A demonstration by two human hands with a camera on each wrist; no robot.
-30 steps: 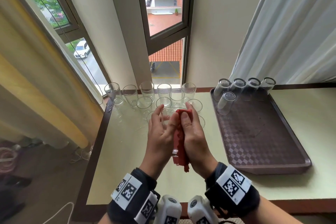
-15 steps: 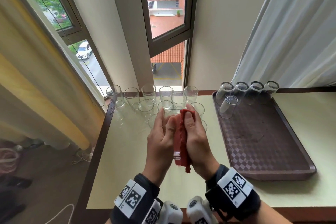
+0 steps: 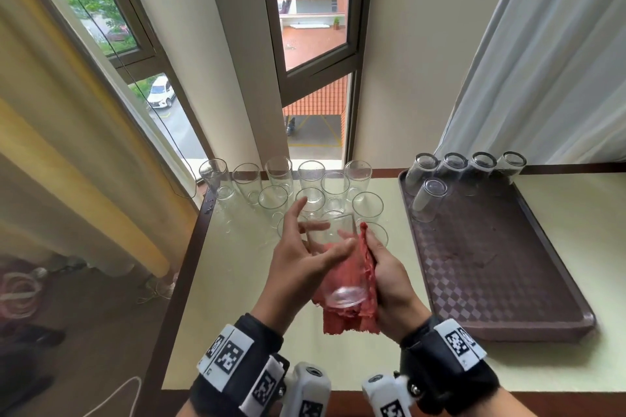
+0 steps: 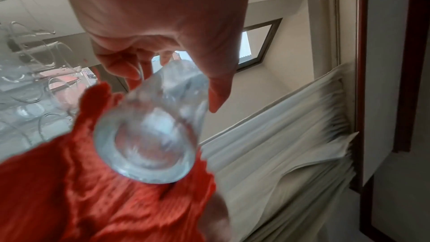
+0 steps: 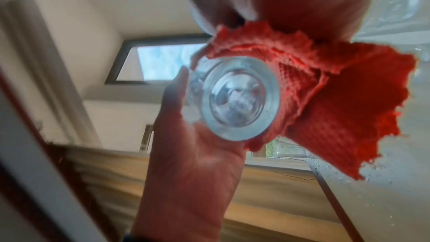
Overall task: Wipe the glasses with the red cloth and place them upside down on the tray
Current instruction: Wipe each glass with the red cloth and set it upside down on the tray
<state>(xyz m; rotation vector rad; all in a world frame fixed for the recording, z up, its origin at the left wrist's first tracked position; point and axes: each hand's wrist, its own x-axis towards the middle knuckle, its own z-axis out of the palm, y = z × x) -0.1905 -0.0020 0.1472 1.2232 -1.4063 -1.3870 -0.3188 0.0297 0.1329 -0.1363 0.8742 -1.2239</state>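
Observation:
Above the table I hold a clear glass [image 3: 333,247] tilted, its thick base [image 4: 149,144] toward me. My left hand [image 3: 315,237] grips it, thumb across the near wall and fingers on the far side. My right hand [image 3: 379,257] holds the red cloth [image 3: 349,322] against the glass's right and under side; in the right wrist view the cloth [image 5: 337,108] wraps part of the base [image 5: 239,102]. The brown tray [image 3: 491,264] lies to the right, with several glasses upside down [image 3: 430,200] at its far end. My right fingertips are hidden behind the cloth.
Several upright glasses [image 3: 311,176] crowd the far left of the pale table [image 3: 230,298], just beyond my hands, with water drops around them. A window frame and yellow curtain [image 3: 84,179] stand on the left, a white curtain [image 3: 542,78] on the right.
The hands were pressed together round the cloth and glass. Now they have parted, the glass shows tilted with its base toward me, and the cloth lies under and right of it.

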